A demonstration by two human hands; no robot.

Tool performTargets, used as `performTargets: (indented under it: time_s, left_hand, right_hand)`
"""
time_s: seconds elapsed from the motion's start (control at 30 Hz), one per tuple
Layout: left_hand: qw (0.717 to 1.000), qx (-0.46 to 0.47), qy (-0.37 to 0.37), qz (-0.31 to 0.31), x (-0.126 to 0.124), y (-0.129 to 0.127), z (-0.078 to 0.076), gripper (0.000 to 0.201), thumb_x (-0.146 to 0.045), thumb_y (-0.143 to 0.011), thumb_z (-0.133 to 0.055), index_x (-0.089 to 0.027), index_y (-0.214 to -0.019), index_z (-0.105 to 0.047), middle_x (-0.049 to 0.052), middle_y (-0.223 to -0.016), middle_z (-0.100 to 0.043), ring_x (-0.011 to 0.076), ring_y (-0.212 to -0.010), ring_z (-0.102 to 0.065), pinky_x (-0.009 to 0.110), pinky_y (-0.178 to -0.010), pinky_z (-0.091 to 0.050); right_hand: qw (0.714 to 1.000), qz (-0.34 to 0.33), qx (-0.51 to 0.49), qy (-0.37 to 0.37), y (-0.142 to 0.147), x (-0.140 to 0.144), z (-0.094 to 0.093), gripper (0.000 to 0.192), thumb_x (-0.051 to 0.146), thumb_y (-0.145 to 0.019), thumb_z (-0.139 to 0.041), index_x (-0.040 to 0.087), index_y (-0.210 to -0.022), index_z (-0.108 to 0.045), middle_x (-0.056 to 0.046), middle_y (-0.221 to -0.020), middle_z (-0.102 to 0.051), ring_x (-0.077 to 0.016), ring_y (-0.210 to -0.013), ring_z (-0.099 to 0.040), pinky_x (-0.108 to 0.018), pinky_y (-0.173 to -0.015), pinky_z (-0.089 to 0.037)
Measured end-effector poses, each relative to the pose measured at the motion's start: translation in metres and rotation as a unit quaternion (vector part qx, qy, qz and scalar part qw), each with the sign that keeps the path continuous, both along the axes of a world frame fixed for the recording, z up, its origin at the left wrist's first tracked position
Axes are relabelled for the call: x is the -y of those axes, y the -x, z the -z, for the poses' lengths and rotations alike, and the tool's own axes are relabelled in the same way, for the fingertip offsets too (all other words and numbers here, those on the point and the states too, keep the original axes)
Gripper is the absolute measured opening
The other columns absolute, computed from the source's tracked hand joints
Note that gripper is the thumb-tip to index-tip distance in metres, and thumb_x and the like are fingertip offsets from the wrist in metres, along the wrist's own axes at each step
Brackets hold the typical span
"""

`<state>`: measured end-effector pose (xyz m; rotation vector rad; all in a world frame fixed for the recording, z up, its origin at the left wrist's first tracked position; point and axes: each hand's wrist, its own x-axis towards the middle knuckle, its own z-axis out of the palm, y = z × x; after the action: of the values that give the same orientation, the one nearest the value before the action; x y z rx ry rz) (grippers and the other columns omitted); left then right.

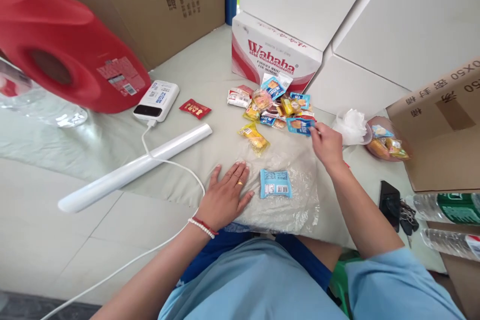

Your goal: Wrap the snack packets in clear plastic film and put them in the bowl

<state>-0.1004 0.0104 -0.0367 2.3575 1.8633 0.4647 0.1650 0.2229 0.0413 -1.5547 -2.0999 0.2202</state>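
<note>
My right hand [328, 146] pinches the end of a blue snack packet [299, 126] at the right edge of a snack pile. Flat on the cloth, fingers spread, my left hand [224, 195] lies at the left edge of a clear plastic bag [300, 210]. A light-blue wrapped snack [276, 183] rests on that bag, to the right of my left hand. Between the hands and the pile is a yellow wrapped snack [254, 138]. The pile includes a white-and-red packet [238, 98] and another blue packet [273, 88].
Behind the pile stands a Wahaha carton [275, 52]. To the left are a red packet [195, 108], a white power bank [156, 101] with a cable, a plastic roll [137, 169] and a red jug [112, 55]. A bowl of snacks [386, 139] and keys [408, 217] sit right.
</note>
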Motion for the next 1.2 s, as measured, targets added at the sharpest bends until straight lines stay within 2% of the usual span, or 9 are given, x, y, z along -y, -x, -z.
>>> performTargets:
  time_s: [0.17, 0.23, 0.33, 0.43, 0.53, 0.67, 0.8, 0.93, 1.2]
  left_hand:
    - [1.000, 0.015, 0.014, -0.003, 0.000, -0.001, 0.001, 0.060, -0.047, -0.106, -0.039, -0.018, -0.159, -0.040, 0.017, -0.166, -0.039, 0.0311, -0.155, -0.037, 0.063, -0.127, -0.014]
    - [1.000, 0.014, 0.018, -0.003, 0.000, -0.001, 0.001, 0.061, -0.047, -0.106, -0.040, -0.019, -0.159, -0.039, 0.017, -0.166, -0.039, 0.0312, -0.155, -0.036, 0.063, -0.128, -0.013]
    - [1.000, 0.006, 0.021, 0.001, 0.001, -0.001, 0.000, 0.061, -0.047, -0.106, -0.039, -0.018, -0.160, -0.039, 0.017, -0.166, -0.039, 0.0320, -0.155, -0.036, 0.064, -0.127, -0.013]
    - [1.000, -0.001, 0.018, 0.002, 0.000, -0.001, 0.000, 0.061, -0.047, -0.106, -0.038, -0.017, -0.159, -0.039, 0.018, -0.166, -0.039, 0.0324, -0.155, -0.037, 0.065, -0.126, -0.013]
    - [1.000, 0.002, 0.017, -0.001, -0.001, -0.002, 0.000, 0.061, -0.047, -0.106, -0.038, -0.016, -0.159, -0.039, 0.018, -0.166, -0.039, 0.0322, -0.154, -0.038, 0.065, -0.126, -0.014]
    - [1.000, 0.018, 0.016, -0.007, -0.001, -0.003, 0.002, 0.062, -0.048, -0.105, -0.039, -0.018, -0.160, -0.040, 0.016, -0.165, -0.041, 0.0316, -0.154, -0.039, 0.063, -0.128, -0.014]
    - [1.000, 0.015, 0.015, -0.015, 0.000, -0.003, 0.002, 0.063, -0.049, -0.105, -0.039, -0.018, -0.160, -0.039, 0.016, -0.165, -0.041, 0.0310, -0.154, -0.038, 0.063, -0.128, -0.014]
    - [1.000, 0.005, 0.013, -0.012, 0.000, -0.003, 0.001, 0.063, -0.048, -0.105, -0.039, -0.018, -0.160, -0.039, 0.016, -0.165, -0.042, 0.0318, -0.154, -0.039, 0.064, -0.127, -0.017]
    - [1.000, 0.012, 0.018, -0.010, 0.000, -0.002, 0.002, 0.061, -0.048, -0.106, -0.038, -0.018, -0.159, -0.041, 0.015, -0.166, -0.040, 0.0300, -0.155, -0.037, 0.062, -0.128, -0.014]
  right_hand:
    - [0.919, 0.044, -0.337, 0.201, -0.033, 0.097, 0.019, 0.033, 0.054, -0.086, -0.073, 0.022, -0.082, -0.068, 0.004, -0.060, -0.054, -0.0117, -0.046, -0.046, -0.026, -0.045, -0.040]
    - [0.904, 0.054, -0.382, 0.186, -0.030, 0.130, 0.029, 0.027, 0.049, -0.087, -0.075, 0.023, -0.089, -0.072, 0.002, -0.066, -0.062, -0.0147, -0.053, -0.058, -0.029, -0.052, -0.051]
    - [0.936, 0.006, -0.340, 0.086, -0.018, 0.155, 0.040, 0.020, 0.041, -0.097, -0.066, 0.027, -0.106, -0.077, -0.005, -0.103, -0.077, -0.0240, -0.093, -0.074, -0.044, -0.087, -0.062]
    - [0.969, -0.136, -0.204, 0.034, -0.014, 0.155, 0.047, 0.026, 0.030, -0.102, -0.056, 0.031, -0.117, -0.077, -0.007, -0.131, -0.073, -0.0251, -0.120, -0.069, -0.048, -0.105, -0.056]
    - [0.965, -0.245, -0.095, 0.009, -0.023, 0.145, 0.050, 0.033, 0.020, -0.102, -0.049, 0.029, -0.111, -0.079, -0.008, -0.132, -0.072, -0.0239, -0.119, -0.067, -0.046, -0.099, -0.058]
    - [0.978, -0.198, -0.057, -0.044, -0.029, 0.137, 0.034, 0.032, 0.019, -0.101, -0.047, 0.027, -0.109, -0.078, -0.009, -0.129, -0.071, -0.0261, -0.116, -0.062, -0.050, -0.099, -0.055]
    - [0.978, -0.199, 0.036, 0.047, -0.002, 0.137, 0.016, 0.047, 0.039, -0.096, -0.064, 0.022, -0.140, -0.063, -0.014, -0.145, -0.060, -0.0341, -0.132, -0.052, -0.056, -0.110, -0.047]
    - [0.958, -0.204, 0.109, 0.167, 0.017, 0.134, 0.022, 0.048, 0.035, -0.093, -0.067, 0.019, -0.138, -0.064, -0.016, -0.142, -0.061, -0.0374, -0.128, -0.053, -0.056, -0.107, -0.049]
    - [0.962, -0.186, 0.055, 0.192, -0.024, 0.125, 0.037, 0.084, 0.041, -0.086, -0.076, 0.026, -0.159, -0.038, -0.015, -0.159, -0.044, -0.0348, -0.145, -0.043, -0.056, -0.120, -0.037]
